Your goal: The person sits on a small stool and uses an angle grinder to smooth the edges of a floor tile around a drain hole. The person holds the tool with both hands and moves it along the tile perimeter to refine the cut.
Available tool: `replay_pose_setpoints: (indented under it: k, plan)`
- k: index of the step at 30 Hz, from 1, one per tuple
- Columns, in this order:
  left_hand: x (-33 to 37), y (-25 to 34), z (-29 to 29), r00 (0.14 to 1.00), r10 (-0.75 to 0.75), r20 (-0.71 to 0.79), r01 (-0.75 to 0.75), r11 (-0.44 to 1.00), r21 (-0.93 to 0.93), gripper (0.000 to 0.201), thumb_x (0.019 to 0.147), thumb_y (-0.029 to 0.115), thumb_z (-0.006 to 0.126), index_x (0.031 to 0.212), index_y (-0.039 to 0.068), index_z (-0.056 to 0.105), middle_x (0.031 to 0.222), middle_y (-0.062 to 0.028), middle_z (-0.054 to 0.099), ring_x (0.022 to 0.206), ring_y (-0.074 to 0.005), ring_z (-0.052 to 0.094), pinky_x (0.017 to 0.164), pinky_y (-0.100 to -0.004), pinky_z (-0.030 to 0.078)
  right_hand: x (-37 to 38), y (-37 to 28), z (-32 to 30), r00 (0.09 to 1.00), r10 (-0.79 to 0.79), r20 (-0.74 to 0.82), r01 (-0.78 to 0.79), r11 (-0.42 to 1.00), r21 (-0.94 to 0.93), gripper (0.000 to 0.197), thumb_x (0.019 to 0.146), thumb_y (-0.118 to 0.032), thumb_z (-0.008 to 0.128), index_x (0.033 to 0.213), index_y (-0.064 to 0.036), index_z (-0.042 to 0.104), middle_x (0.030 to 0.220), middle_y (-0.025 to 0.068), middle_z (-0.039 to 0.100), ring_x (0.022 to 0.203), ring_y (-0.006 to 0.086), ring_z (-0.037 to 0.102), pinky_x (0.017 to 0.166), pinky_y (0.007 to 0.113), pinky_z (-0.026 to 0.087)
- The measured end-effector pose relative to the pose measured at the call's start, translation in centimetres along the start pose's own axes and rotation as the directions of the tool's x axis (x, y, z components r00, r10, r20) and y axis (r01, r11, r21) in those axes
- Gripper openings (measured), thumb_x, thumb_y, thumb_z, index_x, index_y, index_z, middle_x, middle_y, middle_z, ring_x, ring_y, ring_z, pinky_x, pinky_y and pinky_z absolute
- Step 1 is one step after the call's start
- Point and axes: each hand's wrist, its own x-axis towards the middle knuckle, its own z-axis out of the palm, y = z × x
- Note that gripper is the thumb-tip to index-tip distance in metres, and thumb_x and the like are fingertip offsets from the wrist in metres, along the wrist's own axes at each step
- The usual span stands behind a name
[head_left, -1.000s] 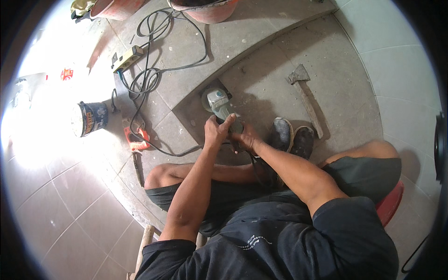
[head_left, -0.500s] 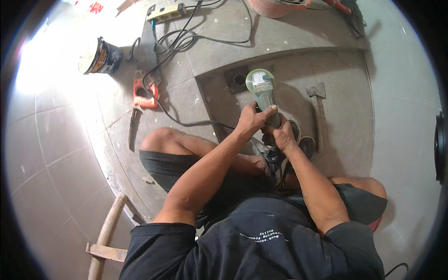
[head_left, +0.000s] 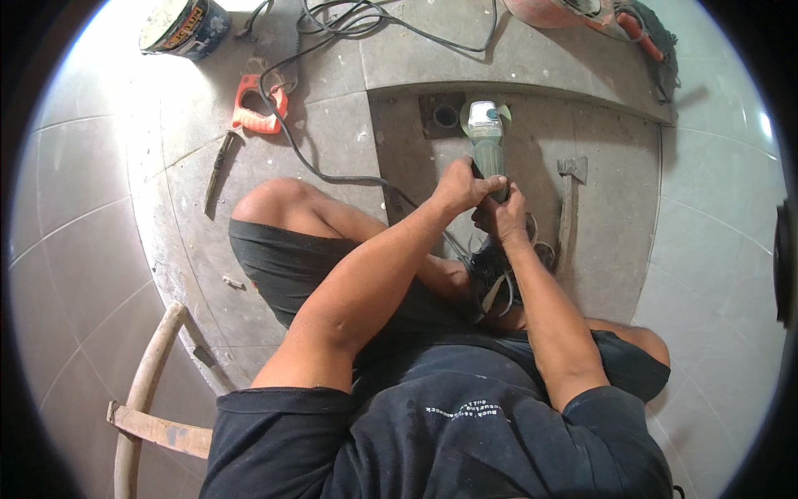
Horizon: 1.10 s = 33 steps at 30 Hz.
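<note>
A green angle grinder [head_left: 487, 150] points away from me over the sunken floor patch, its pale disc [head_left: 505, 121] showing beside the silver head. My left hand [head_left: 462, 186] is wrapped round the left side of the grinder's body. Round its rear end, closer to me, my right hand [head_left: 504, 214] is closed too. A black cord [head_left: 332, 178] runs left and then away across the floor. Just past the disc lies a square drain with a round hole [head_left: 446, 116]. On the right of the recess rests a hatchet [head_left: 570, 200], head away from me.
An orange-handled saw [head_left: 260, 104] and a chisel-like bar [head_left: 218, 173] lie at left, with a paint bucket [head_left: 184, 29] farther off. A reddish basin [head_left: 544, 12] stands far right. A wooden frame [head_left: 145, 391] is near left. Tiled walls [head_left: 715, 216] flank both sides.
The whole view has shifted, so floor things sit higher in it. The grinder has turned, and its disc shows less behind the head. Both hands keep their hold.
</note>
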Motion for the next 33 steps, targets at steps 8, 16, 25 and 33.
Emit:
replay_pose_setpoints:
  k: [8,16,25,33]
  plan:
    - [0.1,0.4,-0.1,0.997,-0.065,-0.029,0.065,0.998,-0.020,0.079,0.082,0.049,0.090,0.119,-0.017,0.066,0.105,-0.0333,0.074,0.099,-0.0399,0.077,0.085,-0.0466,0.061,0.9,0.5,-0.4,0.998,0.032,0.058,-0.029,0.998,-0.049,0.054,0.083,-0.036,0.089,0.110,0.0025,0.063,0.080,0.0107,0.070,0.064,0.0199,0.068,0.056,0.035,0.056]
    - [-0.5,1.0,-0.6,0.994,-0.048,-0.095,0.046,0.999,-0.019,0.075,0.082,0.049,0.090,0.113,-0.016,0.069,0.105,-0.0337,0.075,0.098,-0.0401,0.078,0.086,-0.0471,0.061,1.8,2.0,-0.5,0.971,-0.212,0.114,0.227,0.963,-0.143,0.044,0.085,-0.028,0.085,0.109,0.0032,0.065,0.080,0.0095,0.071,0.062,0.0201,0.070,0.056,0.035,0.058]
    - [-0.5,0.2,-1.1,0.984,-0.151,-0.098,0.149,0.989,-0.024,0.074,0.085,0.044,0.087,0.117,-0.019,0.065,0.110,-0.0349,0.074,0.099,-0.0408,0.077,0.086,-0.0459,0.063,0.9,-0.3,1.7,0.994,0.069,0.090,-0.066,0.997,-0.036,0.055,0.080,-0.037,0.091,0.112,-0.0008,0.065,0.080,0.0086,0.069,0.065,0.0186,0.069,0.054,0.036,0.057]
    - [0.3,-0.1,-1.0,0.983,-0.165,-0.079,0.164,0.986,-0.013,0.073,0.087,0.042,0.084,0.118,-0.020,0.064,0.110,-0.0371,0.073,0.102,-0.0423,0.077,0.087,-0.0459,0.064,1.1,-0.3,2.3,0.999,0.018,0.029,-0.015,0.995,-0.102,0.060,0.080,-0.041,0.092,0.113,0.0007,0.064,0.078,0.0095,0.070,0.061,0.0163,0.068,0.053,0.034,0.055]
